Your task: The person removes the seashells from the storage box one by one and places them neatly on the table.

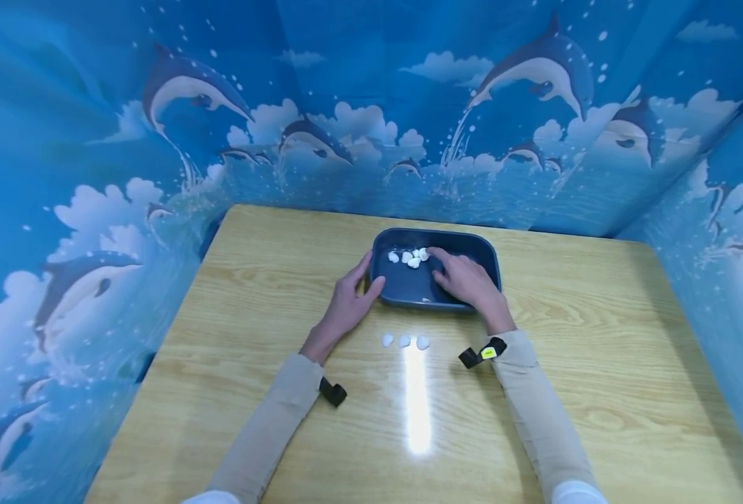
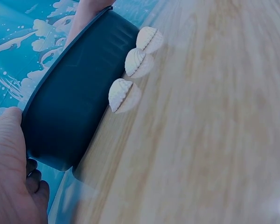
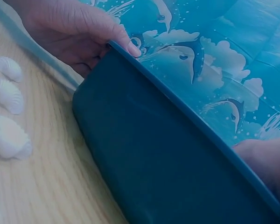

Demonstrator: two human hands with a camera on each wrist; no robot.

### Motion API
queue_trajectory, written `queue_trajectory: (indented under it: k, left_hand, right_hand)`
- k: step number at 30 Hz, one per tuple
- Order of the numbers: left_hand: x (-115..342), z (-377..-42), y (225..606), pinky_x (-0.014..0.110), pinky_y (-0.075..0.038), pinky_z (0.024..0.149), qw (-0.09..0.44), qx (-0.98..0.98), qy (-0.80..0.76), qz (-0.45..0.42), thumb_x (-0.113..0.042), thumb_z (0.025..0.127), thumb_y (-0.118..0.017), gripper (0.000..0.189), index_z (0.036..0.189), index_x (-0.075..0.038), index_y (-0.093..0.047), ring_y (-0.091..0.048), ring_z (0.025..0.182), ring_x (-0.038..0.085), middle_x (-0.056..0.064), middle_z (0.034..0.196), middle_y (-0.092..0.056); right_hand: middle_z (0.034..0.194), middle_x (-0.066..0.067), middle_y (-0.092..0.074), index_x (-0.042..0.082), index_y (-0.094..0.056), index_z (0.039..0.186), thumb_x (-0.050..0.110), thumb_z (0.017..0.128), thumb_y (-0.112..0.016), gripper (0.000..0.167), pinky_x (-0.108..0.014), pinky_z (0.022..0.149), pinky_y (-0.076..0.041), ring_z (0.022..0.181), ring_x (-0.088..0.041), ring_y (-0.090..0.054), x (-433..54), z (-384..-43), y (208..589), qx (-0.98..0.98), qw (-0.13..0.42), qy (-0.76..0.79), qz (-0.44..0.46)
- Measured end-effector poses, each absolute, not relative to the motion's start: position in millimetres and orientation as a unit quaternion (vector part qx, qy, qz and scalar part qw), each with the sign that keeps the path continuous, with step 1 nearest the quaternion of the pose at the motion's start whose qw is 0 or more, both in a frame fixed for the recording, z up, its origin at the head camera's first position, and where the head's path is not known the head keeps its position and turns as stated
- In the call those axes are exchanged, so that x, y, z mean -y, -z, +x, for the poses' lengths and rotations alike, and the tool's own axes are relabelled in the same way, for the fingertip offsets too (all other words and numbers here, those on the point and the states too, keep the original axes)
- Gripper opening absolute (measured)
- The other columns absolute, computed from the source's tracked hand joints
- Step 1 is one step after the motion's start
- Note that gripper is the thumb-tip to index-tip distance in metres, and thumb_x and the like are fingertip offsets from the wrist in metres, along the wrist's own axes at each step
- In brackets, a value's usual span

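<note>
A dark blue rectangular tray (image 1: 403,288) sits toward the far side of the table. My left hand (image 1: 346,299) grips its left end, thumb at the rim and fingers along the outer wall. Over the tray's right side reaches my right hand (image 1: 468,281), index fingertip right at a white seashell (image 1: 424,254) and thumb spread apart from it. Several more white shells (image 1: 414,263) cluster beside that one. On the table in front of the tray, three ribbed white seashells (image 2: 119,95) lie in a row. In the right wrist view, the tray wall hides most of the right hand.
The wood-grain table (image 1: 270,266) carries a bright strip of reflected light near the shell row. A blue dolphin-print curtain (image 1: 346,175) stands behind the table and along both sides. Each wrist wears a black camera mount (image 1: 333,392).
</note>
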State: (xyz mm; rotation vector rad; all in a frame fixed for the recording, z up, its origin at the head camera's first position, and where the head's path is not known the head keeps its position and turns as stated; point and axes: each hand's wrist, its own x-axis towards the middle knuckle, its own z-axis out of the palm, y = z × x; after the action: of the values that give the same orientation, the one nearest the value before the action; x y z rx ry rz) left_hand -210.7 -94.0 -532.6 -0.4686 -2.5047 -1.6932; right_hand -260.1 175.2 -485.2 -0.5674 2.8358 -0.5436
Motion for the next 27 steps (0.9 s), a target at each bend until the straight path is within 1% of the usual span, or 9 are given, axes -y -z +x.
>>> queue_trajectory:
  k: [3, 9, 12, 15, 17, 19, 23, 26, 27]
  left_hand:
    - [93.9, -210.9, 532.5, 0.041, -0.029, 0.127, 0.041, 0.818, 0.553, -0.153, -0.026, 0.108, -0.06, 0.067, 0.162, -0.003, -0.03, -0.03, 0.155, 0.021, 0.017, 0.168, -0.031]
    - [93.4, -210.5, 531.7, 0.041, -0.029, 0.127, 0.041, 0.818, 0.554, -0.15, -0.025, 0.108, -0.061, 0.067, 0.162, -0.002, -0.03, -0.031, 0.155, 0.021, 0.017, 0.168, -0.032]
    - [92.8, -211.3, 531.0, 0.041, -0.029, 0.127, 0.04, 0.818, 0.554, -0.151, -0.026, 0.108, -0.06, 0.066, 0.163, -0.003, -0.03, -0.03, 0.155, 0.021, 0.017, 0.168, -0.032]
    - [93.4, -211.7, 530.2, 0.04, -0.029, 0.127, 0.038, 0.818, 0.554, -0.151, -0.028, 0.108, -0.059, 0.066, 0.163, -0.005, -0.029, -0.03, 0.155, 0.02, 0.016, 0.168, -0.031]
    - [93.8, -211.7, 529.5, 0.04, -0.029, 0.127, 0.036, 0.818, 0.554, -0.15, -0.027, 0.108, -0.059, 0.067, 0.163, -0.005, -0.029, -0.03, 0.156, 0.02, 0.016, 0.169, -0.031]
    - [94.2, -211.5, 529.2, 0.04, -0.029, 0.127, 0.035, 0.819, 0.554, -0.149, -0.027, 0.108, -0.059, 0.067, 0.163, -0.004, -0.029, -0.029, 0.156, 0.02, 0.017, 0.169, -0.031]
    - [94.5, -211.1, 529.6, 0.041, -0.029, 0.127, 0.036, 0.819, 0.553, -0.148, -0.026, 0.108, -0.06, 0.066, 0.163, -0.003, -0.03, -0.029, 0.156, 0.02, 0.017, 0.168, -0.031]
    - [94.2, -210.2, 530.3, 0.041, -0.03, 0.127, 0.039, 0.819, 0.552, -0.151, -0.027, 0.108, -0.06, 0.067, 0.163, -0.003, -0.03, -0.03, 0.156, 0.02, 0.017, 0.168, -0.031]
    - [94.1, -209.5, 530.6, 0.041, -0.03, 0.127, 0.037, 0.819, 0.553, -0.15, -0.027, 0.108, -0.06, 0.067, 0.163, -0.004, -0.03, -0.03, 0.156, 0.02, 0.017, 0.169, -0.031]
  right_hand:
    - [0.067, -0.003, -0.053, 0.017, -0.043, 0.159, 0.023, 0.108, -0.057, 0.054, -0.036, 0.055, -0.037, 0.059, -0.022, -0.05, -174.1, -260.3, 485.6, -0.959, 0.106, 0.18, -0.19]
    - [0.073, -0.003, -0.056, 0.014, -0.049, 0.155, 0.024, 0.108, -0.058, 0.049, -0.04, 0.067, -0.044, 0.072, -0.024, -0.054, -173.8, -259.9, 483.9, -0.963, 0.119, 0.156, -0.186]
    - [0.072, -0.003, -0.055, 0.013, -0.055, 0.15, 0.023, 0.107, -0.058, 0.044, -0.039, 0.065, -0.043, 0.071, -0.024, -0.053, -173.9, -260.2, 482.2, -0.963, 0.114, 0.163, -0.181]
    - [0.069, -0.004, -0.054, 0.011, -0.058, 0.144, 0.023, 0.107, -0.059, 0.039, -0.036, 0.057, -0.041, 0.064, -0.023, -0.052, -173.0, -260.8, 481.6, -0.963, 0.099, 0.184, -0.172]
    - [0.067, -0.004, -0.054, 0.01, -0.055, 0.145, 0.023, 0.107, -0.06, 0.041, -0.035, 0.053, -0.04, 0.06, -0.022, -0.052, -172.7, -261.2, 481.4, -0.962, 0.09, 0.194, -0.168]
    - [0.066, -0.003, -0.053, 0.01, -0.049, 0.15, 0.023, 0.107, -0.06, 0.047, -0.034, 0.051, -0.039, 0.057, -0.021, -0.052, -172.9, -261.8, 481.7, -0.961, 0.092, 0.198, -0.168]
    - [0.066, -0.003, -0.05, 0.015, -0.034, 0.162, 0.024, 0.108, -0.057, 0.059, -0.035, 0.052, -0.036, 0.059, -0.022, -0.05, -173.8, -264.2, 482.4, -0.958, 0.121, 0.187, -0.18]
    - [0.071, -0.01, -0.054, 0.016, -0.034, 0.163, 0.022, 0.109, -0.056, 0.058, -0.037, 0.055, -0.038, 0.061, -0.025, -0.051, -173.8, -267.1, 483.0, -0.957, 0.134, 0.185, -0.18]
    - [0.077, -0.011, -0.059, 0.016, -0.036, 0.162, 0.023, 0.109, -0.056, 0.057, -0.037, 0.057, -0.04, 0.064, -0.024, -0.054, -173.5, -268.2, 483.7, -0.957, 0.135, 0.182, -0.18]
